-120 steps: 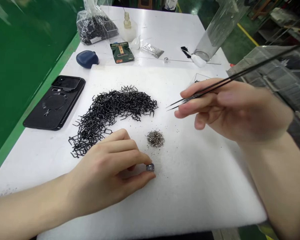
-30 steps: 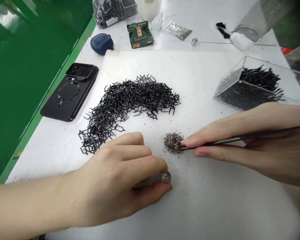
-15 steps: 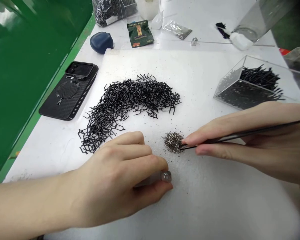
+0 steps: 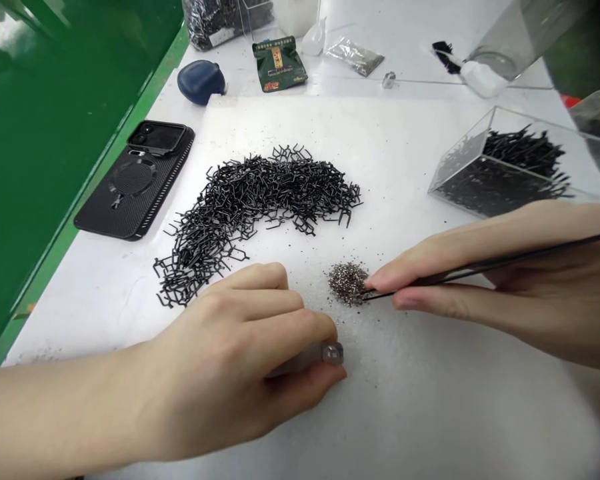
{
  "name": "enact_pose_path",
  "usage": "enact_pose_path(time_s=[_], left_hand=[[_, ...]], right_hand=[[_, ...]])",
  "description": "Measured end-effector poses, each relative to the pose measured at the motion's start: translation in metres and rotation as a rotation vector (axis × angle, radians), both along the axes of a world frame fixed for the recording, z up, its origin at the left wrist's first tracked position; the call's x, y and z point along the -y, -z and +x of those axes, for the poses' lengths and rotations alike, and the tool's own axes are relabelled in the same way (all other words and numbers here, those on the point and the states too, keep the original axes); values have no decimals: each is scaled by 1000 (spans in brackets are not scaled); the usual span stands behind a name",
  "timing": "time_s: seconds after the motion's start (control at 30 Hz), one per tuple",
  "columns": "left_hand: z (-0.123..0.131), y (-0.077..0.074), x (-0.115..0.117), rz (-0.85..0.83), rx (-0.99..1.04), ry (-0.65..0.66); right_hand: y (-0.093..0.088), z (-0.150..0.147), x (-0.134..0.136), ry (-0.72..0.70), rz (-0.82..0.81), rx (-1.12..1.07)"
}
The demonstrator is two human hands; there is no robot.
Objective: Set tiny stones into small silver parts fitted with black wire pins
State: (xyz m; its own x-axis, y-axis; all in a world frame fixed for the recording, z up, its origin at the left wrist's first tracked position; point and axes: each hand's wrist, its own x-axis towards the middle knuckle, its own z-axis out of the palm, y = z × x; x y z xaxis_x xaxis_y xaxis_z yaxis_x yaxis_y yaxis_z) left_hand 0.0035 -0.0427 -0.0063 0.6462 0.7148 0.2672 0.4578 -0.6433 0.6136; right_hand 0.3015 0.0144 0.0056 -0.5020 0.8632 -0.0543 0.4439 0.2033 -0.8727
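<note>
The most clear change is at the right hand (image 4: 480, 287): some seconds ago it holds the fine black tweezers (image 4: 473, 269) up in the air, and now it has come down low over the white foam sheet (image 4: 420, 393). The thumb and the fingers pinch the tweezers closely, and the thin tips touch the right edge of the small glittering grey pile of granules (image 4: 348, 283). I cannot tell if the tips hold one granule, because this is too small to see.

The left hand (image 4: 230, 340) is narrow too. Its thumb and fingers hold a pale stick-like piece with a small grey square end (image 4: 333, 353), and this end stays just beside the pile, a little below it, and rests on or very near the foam.

Above the hands lies a curved heap of black bent wire pieces (image 4: 260, 193), and its lower end is almost touching the left hand. To the right stands a clear plastic box (image 4: 495, 170) with more black pieces inside it. On the left lies a phone in a black ribbed case (image 4: 130, 187). Farther away are a dark blue rounded case (image 4: 200, 81) and a green foil pouch (image 4: 279, 65).
</note>
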Motion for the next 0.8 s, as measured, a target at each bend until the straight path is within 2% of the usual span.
enact_pose_path(time_s=[0.37,0.53,0.63,0.8], left_hand=[[-4,-1,1,6,-9,2],[-3,-3,2,12,-17,2],[-2,-4,4,19,-16,-27],[-1,-5,6,17,-24,-42]], right_hand=[[4,-1,-2,-2,-8,-18],[0,3,-1,17,123,-18],[-2,1,4,9,139,-23],[-2,-11,10,-134,15,-139]])
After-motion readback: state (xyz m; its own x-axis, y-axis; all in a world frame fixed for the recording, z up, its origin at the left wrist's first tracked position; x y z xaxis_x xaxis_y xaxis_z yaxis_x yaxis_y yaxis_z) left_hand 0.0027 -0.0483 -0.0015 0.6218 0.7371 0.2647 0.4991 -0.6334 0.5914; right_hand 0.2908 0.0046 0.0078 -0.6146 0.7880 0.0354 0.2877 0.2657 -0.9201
